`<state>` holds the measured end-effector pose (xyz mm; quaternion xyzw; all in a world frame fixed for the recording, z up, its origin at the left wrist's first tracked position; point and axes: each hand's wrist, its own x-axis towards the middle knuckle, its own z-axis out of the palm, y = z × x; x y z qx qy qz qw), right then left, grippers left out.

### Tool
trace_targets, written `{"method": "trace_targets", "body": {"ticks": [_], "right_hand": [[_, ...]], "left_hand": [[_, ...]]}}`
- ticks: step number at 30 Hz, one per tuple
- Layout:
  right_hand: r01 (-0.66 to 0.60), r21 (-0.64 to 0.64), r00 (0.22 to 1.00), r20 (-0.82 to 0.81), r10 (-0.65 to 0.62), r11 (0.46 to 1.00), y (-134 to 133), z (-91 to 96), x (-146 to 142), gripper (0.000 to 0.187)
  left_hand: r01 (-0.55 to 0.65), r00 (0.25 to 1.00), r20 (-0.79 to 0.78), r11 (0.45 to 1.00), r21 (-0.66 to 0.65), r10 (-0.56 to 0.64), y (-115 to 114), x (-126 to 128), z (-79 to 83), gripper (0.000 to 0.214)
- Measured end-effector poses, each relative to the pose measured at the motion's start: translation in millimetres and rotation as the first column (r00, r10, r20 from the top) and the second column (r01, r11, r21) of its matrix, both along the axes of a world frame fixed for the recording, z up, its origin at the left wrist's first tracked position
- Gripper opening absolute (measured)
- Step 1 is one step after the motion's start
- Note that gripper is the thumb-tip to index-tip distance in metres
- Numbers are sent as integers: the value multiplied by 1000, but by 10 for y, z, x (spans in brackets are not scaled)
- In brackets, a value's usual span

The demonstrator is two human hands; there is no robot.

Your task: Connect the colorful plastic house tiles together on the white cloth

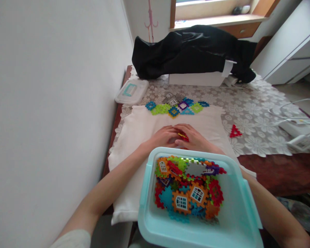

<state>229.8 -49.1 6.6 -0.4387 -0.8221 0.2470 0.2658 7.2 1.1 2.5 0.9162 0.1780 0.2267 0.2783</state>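
Just beyond the bin's far rim, my left hand (164,136) and my right hand (193,138) meet with fingers curled together. Between them show red and yellow interlocking building pieces (183,136), mostly hidden by the fingers. Both hands are closed around these pieces, low over a white cloth (147,125). Close to me is a light-blue plastic bin (237,203), filled with a pile of toothed building pieces (188,186) in orange, red, blue, green and purple, some with white window inserts. My forearms pass on either side of it.
A row of loose building pieces (174,111) lies along the cloth's far edge. A red triangular piece (235,131) rests on the lace tablecloth (258,134) to the right. A clear lid (132,91) lies beside the wall at left; a black cover (193,51) stretches across the back.
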Motion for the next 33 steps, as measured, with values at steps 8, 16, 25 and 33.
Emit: {"method": "trace_targets", "body": {"ticks": [8,16,25,33], "right_hand": [[1,12,1000,8,-1,1000,-8,14,-1,57],[2,20,1000,-5,-2,1000,2,-5,0,56],[190,-4,980,-54,-190,982,31,-2,-4,36],[339,-30,940,-14,-340,940,47,-38,3,35]], "left_hand": [[-24,999,-26,1000,14,25,-11,-9,-6,29],[-24,999,-34,1000,6,24,-22,-14,23,29],[-49,998,-25,998,25,50,-10,-8,-23,29],[-145,984,85,979,-141,157,4,-34,-37,23]]}}
